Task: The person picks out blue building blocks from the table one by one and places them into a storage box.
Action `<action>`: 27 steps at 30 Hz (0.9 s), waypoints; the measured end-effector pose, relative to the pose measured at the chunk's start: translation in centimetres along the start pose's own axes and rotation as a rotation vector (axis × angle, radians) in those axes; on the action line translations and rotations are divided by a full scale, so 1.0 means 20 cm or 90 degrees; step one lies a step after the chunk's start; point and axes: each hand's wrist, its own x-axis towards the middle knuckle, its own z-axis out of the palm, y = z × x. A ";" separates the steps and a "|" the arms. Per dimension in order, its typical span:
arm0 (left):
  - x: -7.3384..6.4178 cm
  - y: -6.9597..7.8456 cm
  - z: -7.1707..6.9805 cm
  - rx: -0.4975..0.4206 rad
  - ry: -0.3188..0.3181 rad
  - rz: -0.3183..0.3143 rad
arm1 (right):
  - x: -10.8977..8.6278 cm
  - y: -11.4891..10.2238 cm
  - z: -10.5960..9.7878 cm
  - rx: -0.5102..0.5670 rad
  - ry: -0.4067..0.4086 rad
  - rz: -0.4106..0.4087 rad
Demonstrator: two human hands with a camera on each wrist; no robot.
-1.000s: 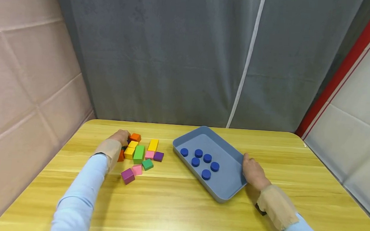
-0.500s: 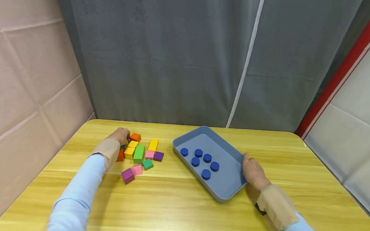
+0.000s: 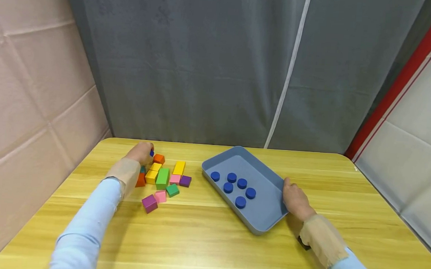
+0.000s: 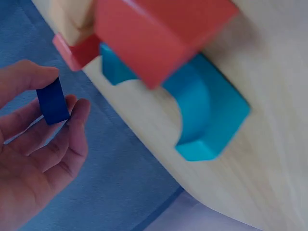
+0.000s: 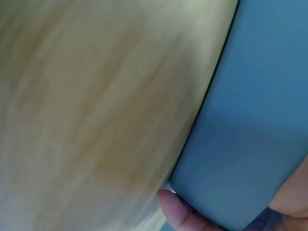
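Observation:
My left hand (image 3: 141, 152) is above the far left of the table and pinches a small blue disc (image 4: 53, 102) between thumb and fingers. Just below and beside it lie a teal arch block (image 4: 211, 115) and an orange-red block (image 4: 166, 36). My right hand (image 3: 297, 200) grips the right rim of a grey-blue tray (image 3: 264, 212). In the right wrist view, a finger and part of the hand show around the tray's wall (image 5: 250, 125). Several blue discs (image 3: 240, 202) lie flat inside the tray, mostly toward its left side.
Loose coloured blocks sit left of the tray: a green block (image 3: 162, 179), a yellow block (image 3: 178, 168), a purple block (image 3: 185, 181), a magenta block (image 3: 149, 203) and several others. A grey curtain (image 3: 189, 68) hangs behind the table's (image 3: 195, 247) far edge.
My left hand has risen and moved slightly away toward the far edge, lifting the blue disc from among the blocks. The right hand and tray have stayed put.

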 end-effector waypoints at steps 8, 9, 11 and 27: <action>0.00 0.08 -0.03 -0.025 0.062 0.031 | 0.00 0.00 0.00 0.004 -0.012 0.003; 0.00 0.09 -0.03 -0.028 0.066 0.033 | 0.01 -0.01 0.00 0.005 -0.013 0.003; 0.00 0.11 -0.04 -0.024 0.077 0.046 | 0.01 -0.01 0.00 0.005 -0.012 0.004; -0.02 0.31 -0.03 -0.064 0.112 0.130 | 0.00 0.01 0.01 0.011 -0.017 0.014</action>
